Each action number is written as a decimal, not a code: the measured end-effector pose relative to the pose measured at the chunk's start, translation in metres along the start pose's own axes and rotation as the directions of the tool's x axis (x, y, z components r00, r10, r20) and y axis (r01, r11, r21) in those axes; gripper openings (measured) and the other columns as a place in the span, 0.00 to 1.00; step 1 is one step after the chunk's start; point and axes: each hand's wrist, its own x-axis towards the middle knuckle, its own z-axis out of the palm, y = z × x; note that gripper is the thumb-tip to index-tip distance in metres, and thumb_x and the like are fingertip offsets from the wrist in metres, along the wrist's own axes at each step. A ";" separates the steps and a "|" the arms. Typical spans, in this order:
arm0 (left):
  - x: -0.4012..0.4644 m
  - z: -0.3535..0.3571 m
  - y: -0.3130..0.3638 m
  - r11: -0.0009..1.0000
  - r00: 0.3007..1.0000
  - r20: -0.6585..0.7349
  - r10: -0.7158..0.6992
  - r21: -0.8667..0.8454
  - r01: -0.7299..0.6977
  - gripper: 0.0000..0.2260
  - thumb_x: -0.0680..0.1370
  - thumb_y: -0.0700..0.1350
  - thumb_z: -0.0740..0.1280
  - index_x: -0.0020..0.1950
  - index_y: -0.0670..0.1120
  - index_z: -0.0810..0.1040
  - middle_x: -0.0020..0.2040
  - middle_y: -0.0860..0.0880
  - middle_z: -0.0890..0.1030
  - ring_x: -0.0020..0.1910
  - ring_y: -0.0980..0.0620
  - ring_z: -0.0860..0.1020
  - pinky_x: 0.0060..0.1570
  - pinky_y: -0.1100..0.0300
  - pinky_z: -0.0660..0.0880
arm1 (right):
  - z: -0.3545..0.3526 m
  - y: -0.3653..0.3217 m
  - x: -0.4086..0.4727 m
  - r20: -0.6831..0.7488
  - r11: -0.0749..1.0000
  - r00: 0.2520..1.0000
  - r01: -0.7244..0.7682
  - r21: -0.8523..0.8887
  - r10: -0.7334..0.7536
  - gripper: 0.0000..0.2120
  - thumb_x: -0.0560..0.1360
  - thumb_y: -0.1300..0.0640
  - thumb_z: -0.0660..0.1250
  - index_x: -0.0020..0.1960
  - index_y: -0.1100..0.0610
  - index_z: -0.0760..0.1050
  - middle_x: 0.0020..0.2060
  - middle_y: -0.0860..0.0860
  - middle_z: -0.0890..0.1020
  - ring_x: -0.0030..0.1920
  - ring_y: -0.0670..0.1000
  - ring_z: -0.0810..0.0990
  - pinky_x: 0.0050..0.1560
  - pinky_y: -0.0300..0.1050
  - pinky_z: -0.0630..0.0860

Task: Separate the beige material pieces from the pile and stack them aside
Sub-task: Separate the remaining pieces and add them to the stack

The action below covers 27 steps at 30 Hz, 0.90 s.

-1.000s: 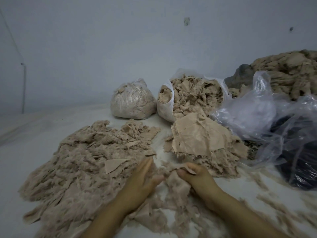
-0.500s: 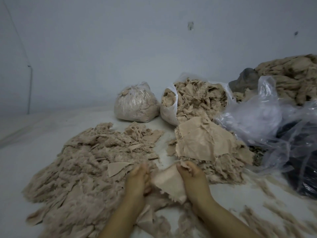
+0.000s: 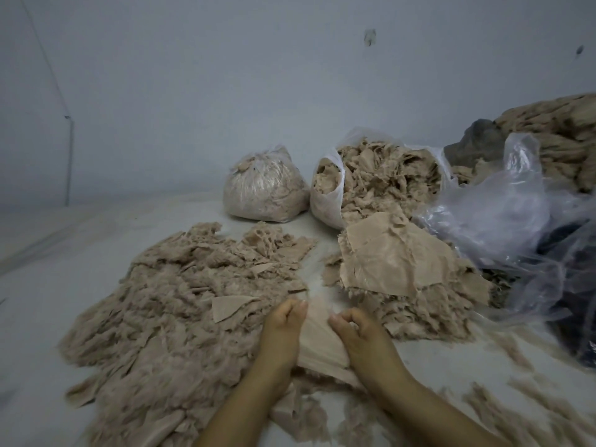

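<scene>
From the head view we see our left hand (image 3: 281,330) and right hand (image 3: 361,333) close together, fingers curled and clamped on one beige piece (image 3: 317,343) stretched between them. It sits at the near right edge of the loose beige pile (image 3: 180,304) on the white tabletop (image 3: 48,285). The stack of sorted pieces (image 3: 396,269) lies just beyond our right hand

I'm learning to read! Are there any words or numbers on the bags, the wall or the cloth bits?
None: no words, numbers or signs show anywhere.
The tied bag, the open bag and the clear plastic sheet are plain.
The wall has only dark marks, not letters.
The beige piece in both hands is blank.
</scene>
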 end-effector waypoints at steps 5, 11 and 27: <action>0.008 -0.010 0.002 0.984 0.993 -0.098 -0.072 -0.169 0.054 0.11 0.81 0.46 0.60 0.45 0.43 0.77 0.32 0.48 0.82 0.29 0.50 0.80 0.25 0.61 0.74 | -0.022 0.005 -0.002 -0.055 0.998 0.997 -0.062 -0.027 0.060 0.17 0.79 0.48 0.61 0.35 0.53 0.75 0.26 0.43 0.76 0.27 0.38 0.71 0.30 0.34 0.64; 0.014 -0.011 0.003 0.940 0.991 -0.093 -0.100 -0.336 0.063 0.11 0.82 0.45 0.58 0.52 0.41 0.79 0.39 0.46 0.85 0.34 0.52 0.82 0.29 0.61 0.77 | -0.022 -0.010 -0.015 0.208 0.982 0.965 -0.174 0.071 0.156 0.29 0.67 0.31 0.62 0.43 0.58 0.78 0.35 0.48 0.83 0.36 0.44 0.79 0.39 0.38 0.74; 0.020 -0.025 0.005 0.968 0.964 -0.253 -0.082 -0.251 0.016 0.11 0.82 0.48 0.57 0.51 0.42 0.75 0.43 0.41 0.81 0.31 0.49 0.80 0.25 0.59 0.76 | -0.025 -0.014 -0.018 0.414 0.908 0.865 -0.381 0.174 0.283 0.11 0.74 0.55 0.71 0.43 0.63 0.76 0.31 0.53 0.81 0.27 0.49 0.76 0.27 0.38 0.72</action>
